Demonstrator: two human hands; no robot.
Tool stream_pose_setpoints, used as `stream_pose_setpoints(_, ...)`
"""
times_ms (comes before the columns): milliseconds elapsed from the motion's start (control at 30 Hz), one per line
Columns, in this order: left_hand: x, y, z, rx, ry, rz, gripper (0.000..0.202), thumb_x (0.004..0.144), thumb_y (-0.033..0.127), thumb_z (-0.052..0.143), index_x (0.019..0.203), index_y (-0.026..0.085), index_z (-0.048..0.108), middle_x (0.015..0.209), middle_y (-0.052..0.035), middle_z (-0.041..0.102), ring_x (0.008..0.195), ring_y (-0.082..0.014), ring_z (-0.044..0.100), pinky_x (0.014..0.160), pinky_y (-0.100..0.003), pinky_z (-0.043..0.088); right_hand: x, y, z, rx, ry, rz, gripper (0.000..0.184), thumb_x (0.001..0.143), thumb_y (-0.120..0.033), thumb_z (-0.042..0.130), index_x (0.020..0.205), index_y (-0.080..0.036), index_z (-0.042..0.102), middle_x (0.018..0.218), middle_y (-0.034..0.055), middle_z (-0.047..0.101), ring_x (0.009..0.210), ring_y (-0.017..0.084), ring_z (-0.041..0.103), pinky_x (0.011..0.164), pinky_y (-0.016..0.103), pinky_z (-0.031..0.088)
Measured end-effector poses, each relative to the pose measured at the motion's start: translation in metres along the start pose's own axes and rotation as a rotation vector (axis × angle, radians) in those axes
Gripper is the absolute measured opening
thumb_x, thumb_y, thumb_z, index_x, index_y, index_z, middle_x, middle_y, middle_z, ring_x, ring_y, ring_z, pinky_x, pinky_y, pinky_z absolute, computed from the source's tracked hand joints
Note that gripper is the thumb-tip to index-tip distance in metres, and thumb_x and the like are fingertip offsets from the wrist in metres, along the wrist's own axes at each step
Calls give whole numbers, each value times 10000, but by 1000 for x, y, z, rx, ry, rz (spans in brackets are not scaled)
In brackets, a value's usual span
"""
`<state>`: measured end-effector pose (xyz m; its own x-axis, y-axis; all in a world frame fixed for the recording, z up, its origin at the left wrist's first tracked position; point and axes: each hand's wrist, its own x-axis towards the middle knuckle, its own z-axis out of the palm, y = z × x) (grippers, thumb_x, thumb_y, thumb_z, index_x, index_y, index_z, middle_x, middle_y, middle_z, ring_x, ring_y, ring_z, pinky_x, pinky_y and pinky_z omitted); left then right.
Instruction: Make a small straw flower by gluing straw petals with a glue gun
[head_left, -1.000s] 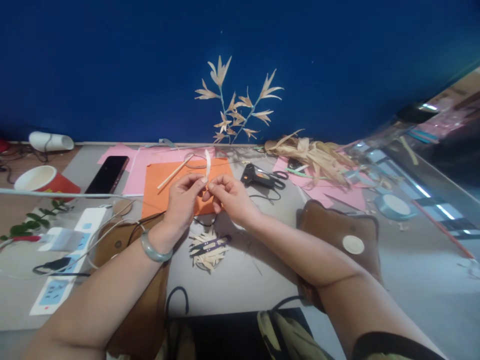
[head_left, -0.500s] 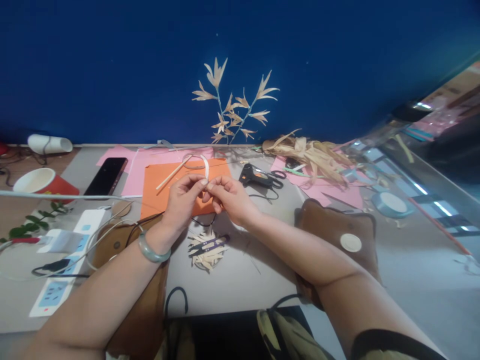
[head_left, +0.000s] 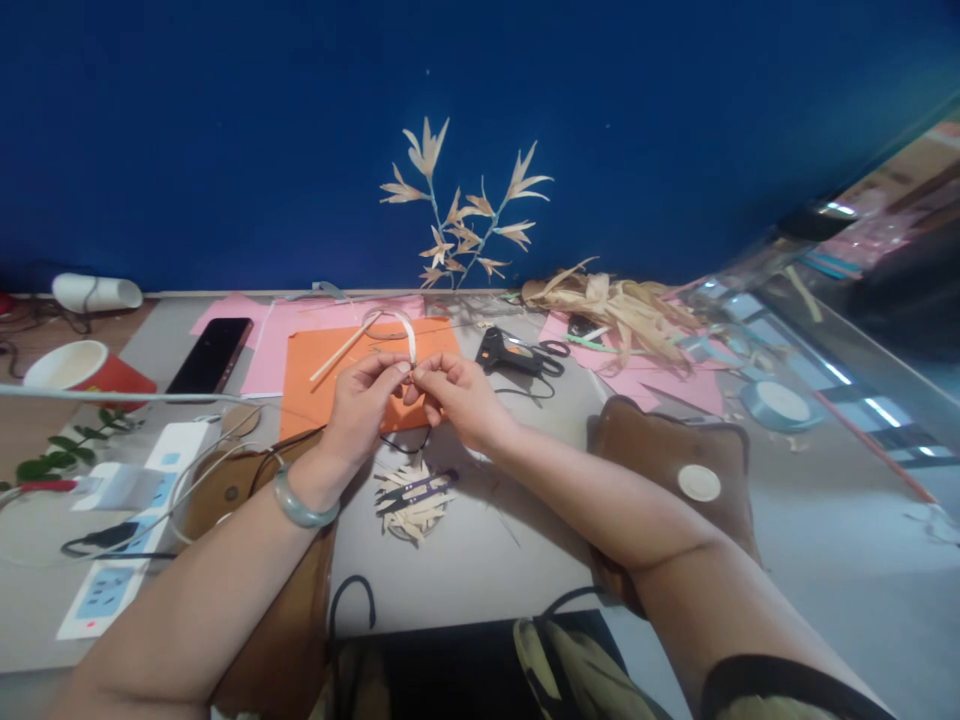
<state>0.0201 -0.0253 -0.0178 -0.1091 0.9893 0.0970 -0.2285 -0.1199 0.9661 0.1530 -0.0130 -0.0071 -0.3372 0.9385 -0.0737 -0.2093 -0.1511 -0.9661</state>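
Observation:
My left hand [head_left: 361,408], with a pale bracelet on its wrist, pinches the lower end of a curved, cream-coloured strip [head_left: 412,340]. Against it, the fingertips of my right hand [head_left: 463,402] are closed on the same end. The exact grip point is partly hidden by the fingers. A thin dark cord [head_left: 411,448] loops just below my hands. Under them lies an orange sheet [head_left: 309,352]. Closer to me, dark thread snips [head_left: 417,490] rest on a heap of short pale strips [head_left: 414,526].
A branch with dried husk flowers [head_left: 480,215] stands against the blue wall. Right of my hands lie a black glue gun [head_left: 510,352] and dried husks [head_left: 615,305]. A phone [head_left: 211,355], red cup [head_left: 124,380] and power strip [head_left: 112,590] are left; brown pads [head_left: 667,450] lie under my arms.
The view has shifted very slightly. My fingers keep their pinch on the strip, with only a tiny change of finger position.

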Motion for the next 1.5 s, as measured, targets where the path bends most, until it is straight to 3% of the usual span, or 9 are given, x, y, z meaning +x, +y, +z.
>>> stream_pose_setpoints(300, 0, 0, 2, -77, -35, -60, 152, 701, 275, 733, 735, 133, 691, 519, 19, 573, 530, -96, 512, 600, -233, 414, -6, 0, 3, -152, 43, -62, 205, 804, -321, 620, 740, -169, 498, 614, -31, 670, 336, 30, 467, 359, 139, 346)
stream_pose_setpoints(700, -1, 1, 5, -83, 7, -140, 157, 658, 254, 751, 694, 134, 656, 557, 34, 563, 506, -70, 493, 535, -203, 389, -6, 7, 4, -129, 48, -68, 226, 814, -337, 613, 751, -186, 458, 604, -44, 665, 324, 41, 485, 332, 140, 350)
stream_pose_setpoints(867, 0, 1, 3, -62, 22, -114, 168, 685, 288, 734, 715, 142, 654, 592, 30, 574, 513, -69, 486, 536, -201, 395, -3, 9, 0, -178, -42, -15, 231, 816, -373, 613, 807, -187, 475, 679, -21, 685, 369, 58, 525, 362, 164, 403)
stream_pose_setpoints(967, 4, 0, -1, -12, 67, -67, 174, 692, 302, 726, 718, 142, 662, 651, 7, 615, 574, -83, 532, 579, -205, 424, 0, -2, -9, -364, -115, -91, 190, 790, -322, 642, 834, -170, 536, 723, 7, 689, 478, 75, 571, 442, 184, 455)
stream_pose_setpoints(1133, 8, -3, -6, 21, 88, -21, 163, 713, 304, 708, 742, 150, 662, 642, 2, 619, 621, -100, 569, 610, -209, 449, 4, -37, -35, -648, -52, -327, 96, 791, -255, 601, 787, -160, 585, 718, 21, 663, 586, 109, 579, 529, 222, 464)
stream_pose_setpoints(1267, 8, 2, -6, -3, 110, 18, 130, 734, 273, 684, 747, 154, 635, 593, 13, 596, 571, -91, 554, 583, -207, 447, 2, -55, -49, -1053, -38, -380, 66, 765, -175, 596, 712, -161, 633, 706, 34, 666, 645, 145, 573, 602, 262, 415)
stream_pose_setpoints(1400, 13, 11, -10, -18, 210, 97, 81, 735, 232, 668, 745, 174, 613, 557, 38, 554, 515, -81, 520, 522, -195, 427, 5, -48, -51, -1436, -68, -298, 87, 732, -120, 618, 738, -163, 693, 731, 61, 694, 683, 181, 582, 649, 298, 365)
stream_pose_setpoints(1500, 17, 15, -13, -27, 269, 118, 77, 735, 213, 659, 712, 184, 591, 539, 47, 529, 490, -73, 500, 486, -183, 405, 12, -30, -48, -1509, -206, -249, 143, 716, -93, 626, 790, -163, 727, 775, 74, 720, 698, 190, 606, 656, 295, 361)
